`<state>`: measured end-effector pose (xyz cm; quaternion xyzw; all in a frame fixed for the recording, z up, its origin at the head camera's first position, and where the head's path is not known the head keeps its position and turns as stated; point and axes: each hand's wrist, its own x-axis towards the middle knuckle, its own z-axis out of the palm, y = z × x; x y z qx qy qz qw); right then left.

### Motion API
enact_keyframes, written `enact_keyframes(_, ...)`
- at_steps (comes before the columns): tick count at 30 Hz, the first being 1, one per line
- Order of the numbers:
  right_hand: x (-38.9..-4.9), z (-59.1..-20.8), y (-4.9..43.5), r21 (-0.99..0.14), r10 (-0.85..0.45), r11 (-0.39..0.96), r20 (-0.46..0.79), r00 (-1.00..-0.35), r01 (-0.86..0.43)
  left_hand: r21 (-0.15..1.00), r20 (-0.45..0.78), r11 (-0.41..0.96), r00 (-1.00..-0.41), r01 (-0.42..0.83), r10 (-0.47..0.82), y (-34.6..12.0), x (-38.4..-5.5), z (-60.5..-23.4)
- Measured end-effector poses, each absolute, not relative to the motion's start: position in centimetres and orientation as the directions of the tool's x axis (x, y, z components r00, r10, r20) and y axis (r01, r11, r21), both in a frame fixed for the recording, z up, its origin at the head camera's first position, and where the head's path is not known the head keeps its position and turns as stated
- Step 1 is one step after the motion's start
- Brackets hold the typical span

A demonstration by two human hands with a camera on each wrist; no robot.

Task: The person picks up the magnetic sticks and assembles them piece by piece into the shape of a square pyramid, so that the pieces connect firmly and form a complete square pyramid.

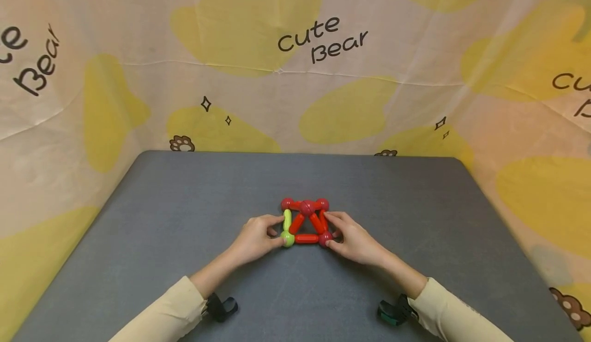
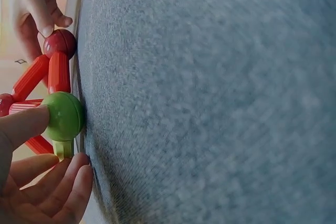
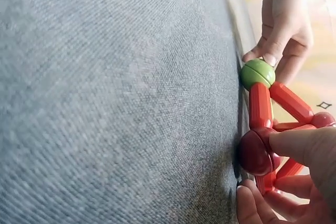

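A small pyramid of magnetic building balls and sticks stands on the table, its upper ball [image 1: 307, 207] nearest the head camera. Most of it is red. At its near left corner is a green ball [image 2: 64, 116], with a light green stick [image 1: 287, 220] running back from it. My left hand [image 1: 256, 237] grips this side, thumb on the green ball and fingers at the light green stick. On the other side my right hand [image 1: 355, 239] holds the near right dark red ball [image 3: 257, 151] and the red stick behind it. A red stick [image 1: 307, 238] joins the two near balls.
The grey table [image 1: 208, 183] spreads around the pyramid. Behind it and at both sides hangs a patterned cloth [image 1: 258, 101] with yellow patches and lettering. Dark wrist straps [image 1: 221, 307] show at both cuffs.
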<state>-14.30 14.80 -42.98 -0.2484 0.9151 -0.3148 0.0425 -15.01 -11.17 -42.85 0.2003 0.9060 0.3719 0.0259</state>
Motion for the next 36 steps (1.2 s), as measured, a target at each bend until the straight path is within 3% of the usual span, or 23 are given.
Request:
enact_keyframes(10, -15.9, -42.9, 14.5, -0.555, -0.493, 0.685, 0.123, -0.861, -0.472, 0.72, 0.079, 0.627, -0.932, 0.299, 0.354, -10.9, -16.3, -42.9)
enact_keyframes(36, -19.9, -42.6, 14.6, -0.568, -0.443, 0.726, 0.046, -0.895, -0.388, 0.707, 0.02, 0.658, -0.936, 0.261, 0.351, -10.3, -20.4, -42.6)
